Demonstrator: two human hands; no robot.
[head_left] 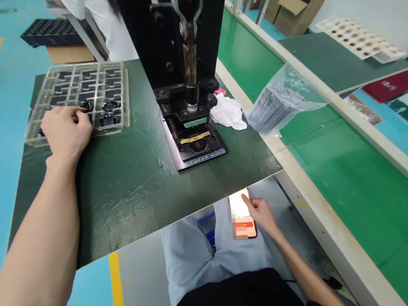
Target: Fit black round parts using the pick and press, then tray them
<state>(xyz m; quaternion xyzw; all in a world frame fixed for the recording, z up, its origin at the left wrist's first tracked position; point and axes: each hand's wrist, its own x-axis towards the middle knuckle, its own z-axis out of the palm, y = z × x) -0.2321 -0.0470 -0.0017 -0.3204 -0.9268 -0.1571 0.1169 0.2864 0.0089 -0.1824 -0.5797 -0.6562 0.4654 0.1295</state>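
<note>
My left hand (67, 130) rests over the near left part of a clear plastic tray (125, 91) divided into compartments. Its thumb and index finger are curled together at the edge of a round black part (88, 106); the other fingers are hidden. More round black parts (108, 120) lie in compartments to the right, and flat black pieces (88, 75) fill the rows behind. Down at my lap, my right hand (263, 213) grips a lit phone (244, 222) by its right side, thumb over the screen.
A black press (182, 42) stands over a fixture (198, 146) with a yellow strip and a round black part in it. Beside it lie a crumpled white cloth (227, 111) and a bag of dark flat pieces (277, 101). A green conveyor (359, 179) runs along the right. Another person (111, 29) is at the back.
</note>
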